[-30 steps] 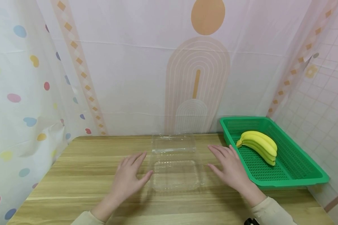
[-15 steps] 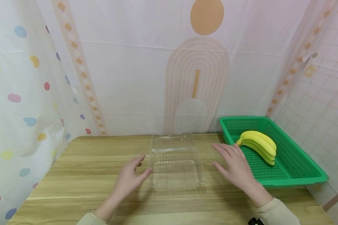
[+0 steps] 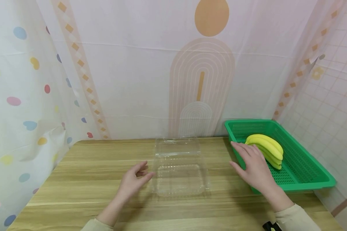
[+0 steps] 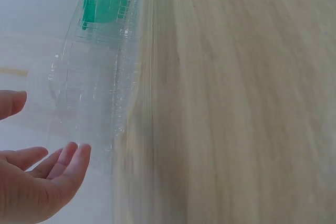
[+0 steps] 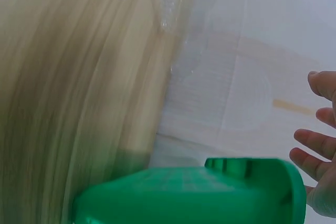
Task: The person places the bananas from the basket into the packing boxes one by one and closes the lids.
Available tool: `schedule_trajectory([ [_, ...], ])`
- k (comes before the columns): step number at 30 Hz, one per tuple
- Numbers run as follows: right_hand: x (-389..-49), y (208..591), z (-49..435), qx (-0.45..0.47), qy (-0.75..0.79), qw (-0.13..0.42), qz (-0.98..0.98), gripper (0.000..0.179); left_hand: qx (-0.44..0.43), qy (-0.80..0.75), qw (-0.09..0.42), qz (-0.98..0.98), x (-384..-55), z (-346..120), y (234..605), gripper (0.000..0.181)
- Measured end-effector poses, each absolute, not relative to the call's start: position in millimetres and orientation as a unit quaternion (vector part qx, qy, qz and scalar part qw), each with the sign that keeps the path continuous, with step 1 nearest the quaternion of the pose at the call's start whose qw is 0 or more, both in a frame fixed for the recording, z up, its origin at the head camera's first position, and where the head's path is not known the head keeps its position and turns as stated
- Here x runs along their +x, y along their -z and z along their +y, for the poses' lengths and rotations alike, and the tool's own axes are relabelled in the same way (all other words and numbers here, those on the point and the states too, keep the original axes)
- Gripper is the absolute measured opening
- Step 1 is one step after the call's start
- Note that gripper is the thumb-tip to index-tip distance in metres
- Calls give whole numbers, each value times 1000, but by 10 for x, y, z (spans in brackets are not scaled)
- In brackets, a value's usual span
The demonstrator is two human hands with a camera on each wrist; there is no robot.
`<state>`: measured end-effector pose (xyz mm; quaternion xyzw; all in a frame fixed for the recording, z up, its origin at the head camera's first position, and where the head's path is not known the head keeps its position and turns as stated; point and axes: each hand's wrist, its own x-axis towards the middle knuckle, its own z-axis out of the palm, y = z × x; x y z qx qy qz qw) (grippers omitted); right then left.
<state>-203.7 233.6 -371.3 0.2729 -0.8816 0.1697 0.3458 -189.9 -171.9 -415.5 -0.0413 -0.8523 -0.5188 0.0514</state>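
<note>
The right hand point(image 3: 253, 166), fingers straight and spread, reaches over the near rim of the green basket point(image 3: 303, 166) just beside the bananas point(image 3: 267, 147) — the left hand point(image 3: 133, 181), loosely open, hovers beside the clear clamshell box point(image 3: 179, 175) lying open on the table point(image 3: 84, 186).

Two bare hands, left point(image 3: 132, 183) & right point(image 3: 255, 168), no rings/gloves. Cream long sleeves point(image 3: 293, 218) w/ snug cuffs at wrists. Small black-and-yellow item point(image 3: 269, 226) by right cuff, prob. wrist-cam strap.
</note>
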Motion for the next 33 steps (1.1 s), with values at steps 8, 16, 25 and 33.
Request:
schedule_trajectory([
  [8, -2054, 3711, 2490, 264, -167, 341, -887, 68, -18, 620, 11, -784, -1950, -1703, 4187, 60],
  [16, -2073, 3706, 2621, 263, -168, 343, -886, 64, 1, 654, -8, -756, -2040, -1668, 4218, 57],
  [25, -2067, 3656, 2760, 255, -156, 350, -888, 59, 16, 665, -22, -746, -2078, -1653, 4231, 55],
  [33, -2093, 3620, 2903, 255, -145, 354, -888, 61, 24, 660, -40, -750, -2092, -1679, 4241, 55],
])
